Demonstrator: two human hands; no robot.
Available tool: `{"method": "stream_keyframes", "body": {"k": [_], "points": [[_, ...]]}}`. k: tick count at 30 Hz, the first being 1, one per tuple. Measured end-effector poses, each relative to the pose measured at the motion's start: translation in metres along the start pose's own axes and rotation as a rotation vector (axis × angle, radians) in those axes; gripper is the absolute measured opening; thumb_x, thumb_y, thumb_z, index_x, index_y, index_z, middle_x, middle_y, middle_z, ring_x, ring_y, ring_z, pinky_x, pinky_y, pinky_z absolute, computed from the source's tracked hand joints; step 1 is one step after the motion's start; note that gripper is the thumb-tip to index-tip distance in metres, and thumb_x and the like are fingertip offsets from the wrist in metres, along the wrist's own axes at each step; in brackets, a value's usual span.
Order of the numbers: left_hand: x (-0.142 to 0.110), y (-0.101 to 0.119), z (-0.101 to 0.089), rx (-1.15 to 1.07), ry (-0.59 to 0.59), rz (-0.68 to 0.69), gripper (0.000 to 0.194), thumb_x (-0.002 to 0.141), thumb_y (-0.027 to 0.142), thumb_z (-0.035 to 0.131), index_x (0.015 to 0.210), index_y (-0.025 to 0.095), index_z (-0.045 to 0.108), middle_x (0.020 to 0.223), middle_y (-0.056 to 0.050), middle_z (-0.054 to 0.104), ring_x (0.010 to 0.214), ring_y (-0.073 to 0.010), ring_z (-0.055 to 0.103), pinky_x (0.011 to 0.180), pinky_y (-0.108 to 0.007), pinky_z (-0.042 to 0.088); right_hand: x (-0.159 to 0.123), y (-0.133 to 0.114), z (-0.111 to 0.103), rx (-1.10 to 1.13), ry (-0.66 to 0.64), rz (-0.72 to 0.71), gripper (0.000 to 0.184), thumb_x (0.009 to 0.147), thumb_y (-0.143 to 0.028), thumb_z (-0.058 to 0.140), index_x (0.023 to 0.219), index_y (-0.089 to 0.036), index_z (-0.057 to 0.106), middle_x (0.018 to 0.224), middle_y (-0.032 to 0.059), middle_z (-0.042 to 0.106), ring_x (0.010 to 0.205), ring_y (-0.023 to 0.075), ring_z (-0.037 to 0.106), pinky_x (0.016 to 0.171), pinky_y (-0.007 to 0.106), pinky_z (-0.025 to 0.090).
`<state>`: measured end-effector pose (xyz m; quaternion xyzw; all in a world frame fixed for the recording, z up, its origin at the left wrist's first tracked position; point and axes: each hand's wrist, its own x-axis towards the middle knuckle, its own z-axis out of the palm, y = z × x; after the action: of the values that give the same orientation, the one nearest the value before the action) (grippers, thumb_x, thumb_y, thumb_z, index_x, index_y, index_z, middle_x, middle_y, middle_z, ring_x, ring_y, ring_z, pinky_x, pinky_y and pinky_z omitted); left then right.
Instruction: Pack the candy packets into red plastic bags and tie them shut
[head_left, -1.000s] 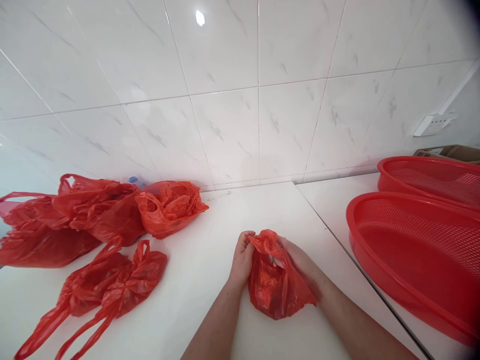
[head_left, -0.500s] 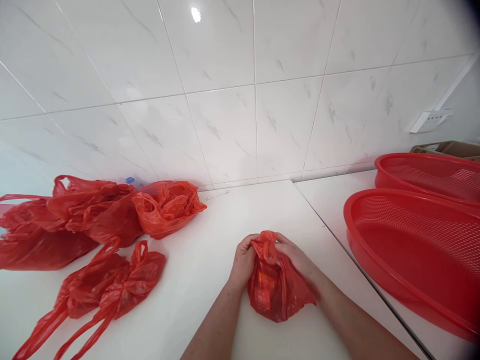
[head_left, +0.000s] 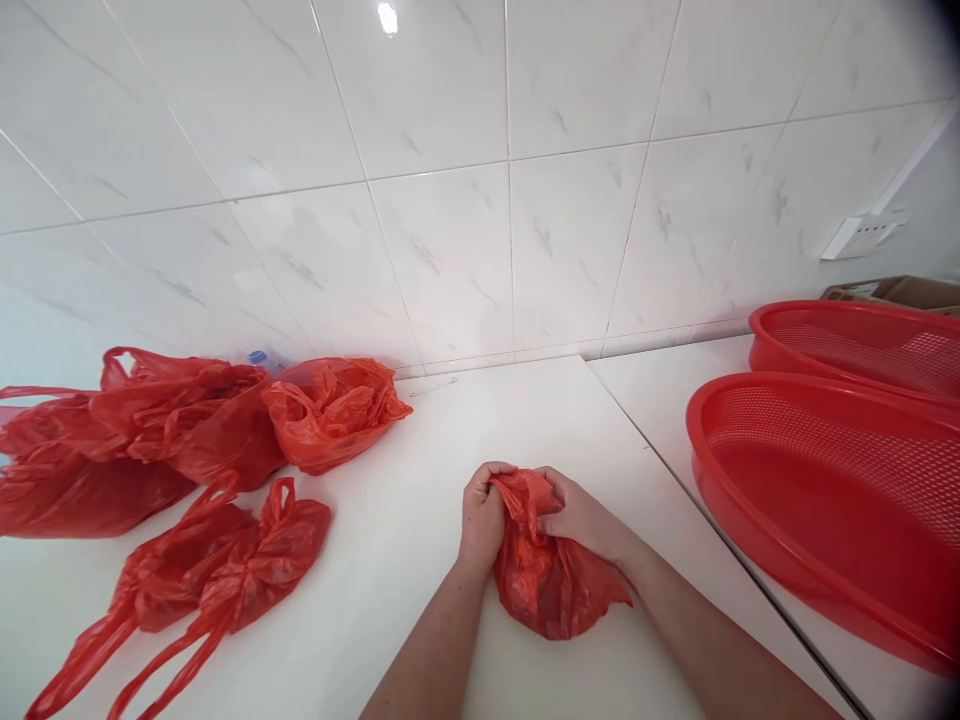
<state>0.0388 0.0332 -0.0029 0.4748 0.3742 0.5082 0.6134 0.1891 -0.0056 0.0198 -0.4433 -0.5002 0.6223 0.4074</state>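
Observation:
A thin red plastic bag point(head_left: 559, 590) hangs crumpled between my hands, low in the middle of the view over the white tabletop point(head_left: 390, 560). My left hand point(head_left: 484, 515) is closed on the bag's gathered upper left edge. On the other side, my right hand point(head_left: 581, 515) grips the upper right edge, its thumb bent in over the folds. Something orange shows faintly through the plastic; what it is I cannot make out. The bag's lower part spreads out beneath both hands.
Several filled red plastic bags point(head_left: 217, 410) stand at the left, with a tied pair point(head_left: 225, 570) in front. A blue bottle cap point(head_left: 257, 357) peeks out behind. Red mesh baskets point(head_left: 795, 520) and a cardboard box point(head_left: 900, 292) are at the right. A seam divides the tabletop.
The bag's top has been bunched together more, and its opening shows less. My right thumb has come inward over the folds. The other bags have stayed in place.

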Motion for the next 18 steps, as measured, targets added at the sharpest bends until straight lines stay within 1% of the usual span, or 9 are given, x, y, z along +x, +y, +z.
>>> {"method": "stream_keyframes", "body": {"k": [2, 4, 5, 7, 9, 11, 15, 18], "points": [[0.000, -0.001, 0.000, -0.109, 0.006, -0.028, 0.016, 0.075, 0.019, 0.050, 0.090, 0.020, 0.055, 0.089, -0.003, 0.062, 0.076, -0.0156, 0.058, 0.069, -0.028, 0.046, 0.001, 0.002, 0.003, -0.120, 0.107, 0.003, 0.023, 0.070, -0.024, 0.062, 0.091, -0.023, 0.055, 0.084, -0.0009, 0.060, 0.072, 0.0149, 0.055, 0.061, 0.026, 0.043], [-0.001, -0.001, 0.001, -0.178, -0.001, -0.029, 0.013, 0.075, 0.019, 0.052, 0.088, 0.020, 0.052, 0.086, -0.002, 0.061, 0.072, -0.0137, 0.057, 0.066, -0.026, 0.046, 0.004, 0.006, 0.004, -0.238, 0.258, -0.016, 0.007, 0.070, -0.024, 0.056, 0.075, -0.021, 0.052, 0.071, -0.0034, 0.055, 0.062, 0.0124, 0.049, 0.053, 0.024, 0.037], [-0.001, 0.000, 0.002, -0.193, -0.013, -0.035, 0.012, 0.075, 0.019, 0.052, 0.087, 0.020, 0.052, 0.083, -0.001, 0.060, 0.069, -0.0126, 0.056, 0.063, -0.025, 0.045, 0.006, 0.009, 0.004, -0.283, 0.326, -0.031, 0.006, 0.070, -0.023, 0.054, 0.069, -0.021, 0.049, 0.066, -0.0041, 0.052, 0.060, 0.0116, 0.046, 0.051, 0.023, 0.035], [-0.003, 0.001, 0.004, -0.200, -0.041, -0.053, 0.010, 0.076, 0.019, 0.052, 0.085, 0.020, 0.052, 0.078, 0.001, 0.058, 0.063, -0.0105, 0.053, 0.059, -0.023, 0.043, 0.009, 0.013, 0.003, -0.333, 0.433, -0.062, 0.008, 0.069, -0.021, 0.050, 0.063, -0.020, 0.045, 0.063, -0.0046, 0.049, 0.058, 0.0111, 0.043, 0.051, 0.023, 0.032], [-0.004, 0.003, 0.005, -0.192, -0.061, -0.069, 0.008, 0.077, 0.019, 0.052, 0.084, 0.020, 0.052, 0.076, 0.001, 0.057, 0.061, -0.0092, 0.051, 0.057, -0.021, 0.041, 0.011, 0.015, 0.001, -0.342, 0.494, -0.088, 0.007, 0.068, -0.020, 0.047, 0.061, -0.020, 0.045, 0.063, -0.0043, 0.048, 0.059, 0.0112, 0.042, 0.052, 0.023, 0.032], [-0.005, 0.003, 0.006, -0.175, -0.079, -0.082, 0.006, 0.078, 0.021, 0.052, 0.084, 0.020, 0.052, 0.075, 0.002, 0.056, 0.060, -0.0087, 0.050, 0.057, -0.021, 0.041, 0.012, 0.017, -0.001, -0.322, 0.511, -0.101, 0.006, 0.067, -0.021, 0.046, 0.061, -0.020, 0.047, 0.063, -0.0041, 0.049, 0.060, 0.0114, 0.043, 0.053, 0.023, 0.033], [-0.004, 0.003, 0.007, -0.140, -0.097, -0.095, 0.006, 0.078, 0.023, 0.052, 0.084, 0.021, 0.052, 0.073, 0.003, 0.055, 0.058, -0.0084, 0.049, 0.055, -0.020, 0.040, 0.012, 0.017, -0.003, -0.286, 0.491, -0.104, 0.006, 0.068, -0.022, 0.047, 0.065, -0.020, 0.051, 0.065, -0.0039, 0.053, 0.061, 0.0118, 0.045, 0.054, 0.023, 0.035], [-0.004, 0.005, 0.007, -0.093, -0.093, -0.096, 0.011, 0.079, 0.027, 0.052, 0.088, 0.020, 0.055, 0.080, 0.000, 0.059, 0.064, -0.0102, 0.052, 0.058, -0.022, 0.042, 0.013, 0.016, -0.004, -0.250, 0.460, -0.092, 0.007, 0.070, -0.025, 0.049, 0.067, -0.020, 0.054, 0.067, -0.0030, 0.056, 0.063, 0.0129, 0.048, 0.056, 0.024, 0.038]]}}
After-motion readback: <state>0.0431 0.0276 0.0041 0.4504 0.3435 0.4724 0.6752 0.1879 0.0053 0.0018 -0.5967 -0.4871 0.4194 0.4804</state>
